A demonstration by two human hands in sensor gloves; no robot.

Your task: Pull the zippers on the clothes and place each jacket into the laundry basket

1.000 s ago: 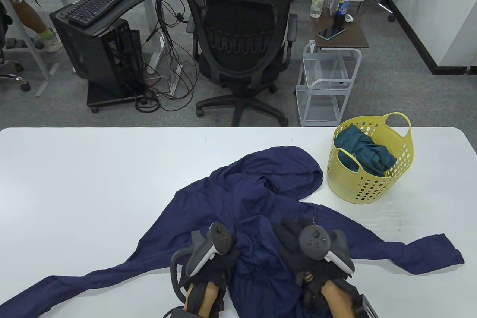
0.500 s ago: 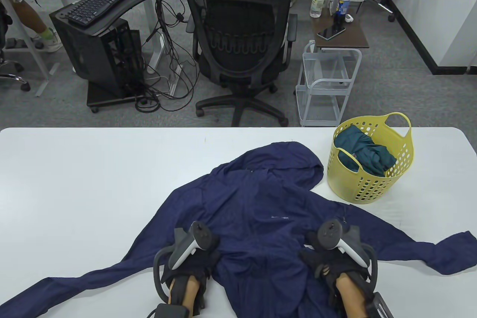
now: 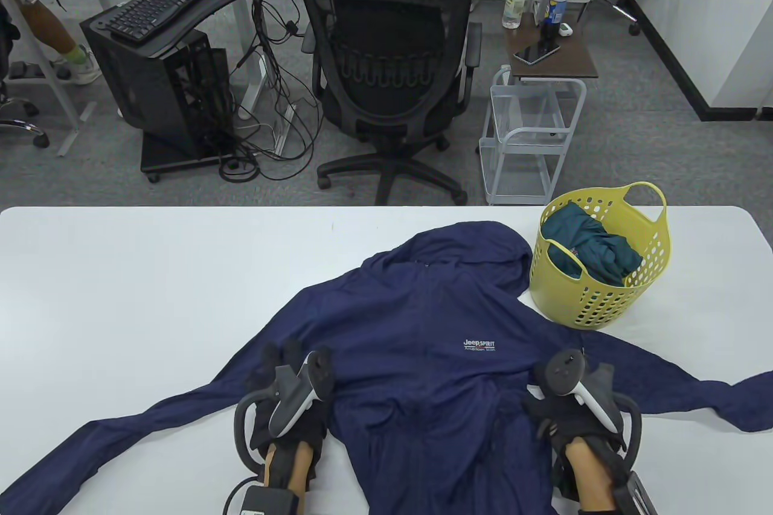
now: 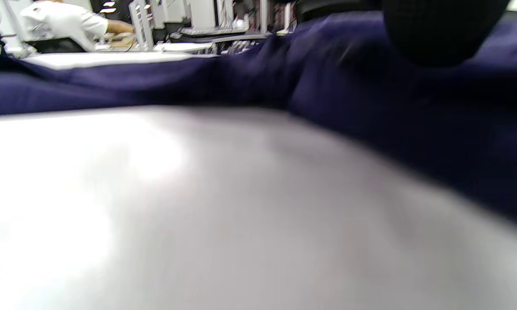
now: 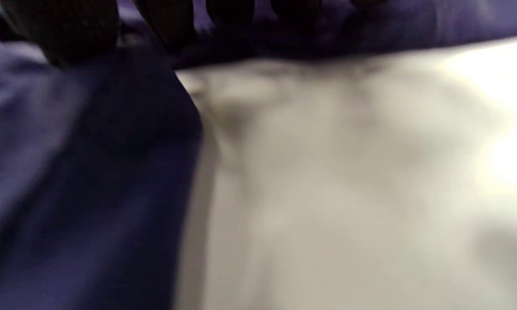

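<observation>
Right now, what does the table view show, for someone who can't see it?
A navy jacket lies spread flat on a white table, with the left hand and right hand resting on it. Beside its hood, a yellow laundry basket holds teal clothing.

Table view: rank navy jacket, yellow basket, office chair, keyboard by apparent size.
1. Navy jacket, largest, spread across the table.
2. Office chair, though it stands farther from the camera.
3. Yellow basket.
4. Keyboard, smallest, also farthest away.
</observation>
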